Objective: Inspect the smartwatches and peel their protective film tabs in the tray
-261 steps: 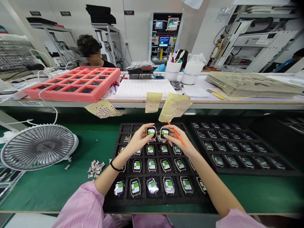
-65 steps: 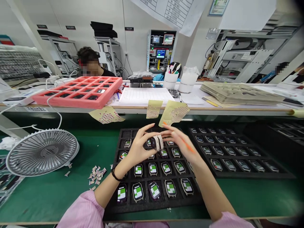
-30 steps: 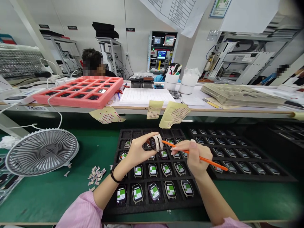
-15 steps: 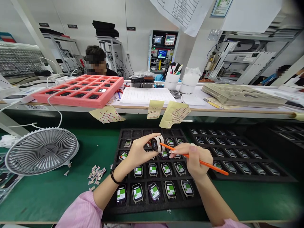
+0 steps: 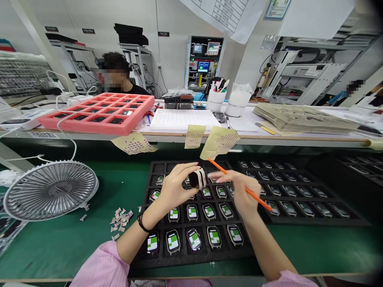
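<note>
Between the thumb and fingers of my left hand (image 5: pixel 174 186) is a pale smartwatch case (image 5: pixel 197 179), its dark screen turned to the left. My right hand (image 5: pixel 241 191) grips a thin orange stick (image 5: pixel 257 198). The stick's upper end points up and left, above the watch and apart from it, while my right fingertips come close to the watch's side. Under both hands lies a black foam tray (image 5: pixel 200 261) of smartwatches, many with green and white screens, such as the one at the front (image 5: pixel 173 241). My left hand hides some of its compartments.
A second black tray (image 5: pixel 321 221) of watches lies to the right. Left are a round fan (image 5: pixel 50 190) and small scattered pieces (image 5: pixel 121 219). Above runs a shelf edge with yellow dotted sheets (image 5: pixel 220 142) and a pink foam tray (image 5: pixel 128 126). A person (image 5: pixel 118 75) sits beyond.
The orange stick's tip has left the watch's side and swung upward. My right hand has shifted slightly left and up. The watch's screen has gone from lit to dark.
</note>
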The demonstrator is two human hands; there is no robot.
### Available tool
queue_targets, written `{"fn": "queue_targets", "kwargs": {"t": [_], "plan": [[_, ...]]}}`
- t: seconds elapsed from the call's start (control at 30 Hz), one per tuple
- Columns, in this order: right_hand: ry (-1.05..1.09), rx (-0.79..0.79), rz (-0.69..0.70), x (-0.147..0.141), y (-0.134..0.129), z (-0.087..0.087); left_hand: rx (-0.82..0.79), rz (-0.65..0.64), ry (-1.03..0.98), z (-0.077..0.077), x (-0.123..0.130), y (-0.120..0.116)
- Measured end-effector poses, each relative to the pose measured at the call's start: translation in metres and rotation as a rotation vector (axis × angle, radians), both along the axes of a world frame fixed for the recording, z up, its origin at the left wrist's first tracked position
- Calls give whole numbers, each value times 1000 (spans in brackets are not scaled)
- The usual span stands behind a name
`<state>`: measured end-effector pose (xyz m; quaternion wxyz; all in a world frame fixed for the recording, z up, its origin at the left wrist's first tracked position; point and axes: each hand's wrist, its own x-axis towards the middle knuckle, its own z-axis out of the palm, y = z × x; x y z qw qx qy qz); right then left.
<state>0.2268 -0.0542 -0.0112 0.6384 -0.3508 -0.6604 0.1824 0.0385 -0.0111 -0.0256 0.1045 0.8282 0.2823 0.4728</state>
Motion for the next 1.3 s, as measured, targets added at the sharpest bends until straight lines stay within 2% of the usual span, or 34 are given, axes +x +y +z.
{"fn": "queue_targets", "kwargs": {"t": [0.07, 0.13, 0.27, 0.43, 0.53, 1.03, 1.3], "plan": [[-29, -176, 4, -6, 5, -2, 10, 52, 19, -1, 0, 1], [-45, -342, 77, -13, 10, -5, 15, 83, 33, -2, 0, 2], [9, -488, 187, -20, 17, -13, 16, 60, 27, 0, 0, -1], [230, -539, 253, -16, 19, -13, -44, -36, -68, 6, 2, -3], [295, -544, 255, -15, 20, -12, -49, -51, -115, 8, 0, -2], [267, -512, 226, -15, 22, -17, -137, -96, -192, 5, 2, -4], [323, -534, 252, -17, 21, -13, -58, -66, -219, 3, 3, -6]]}}
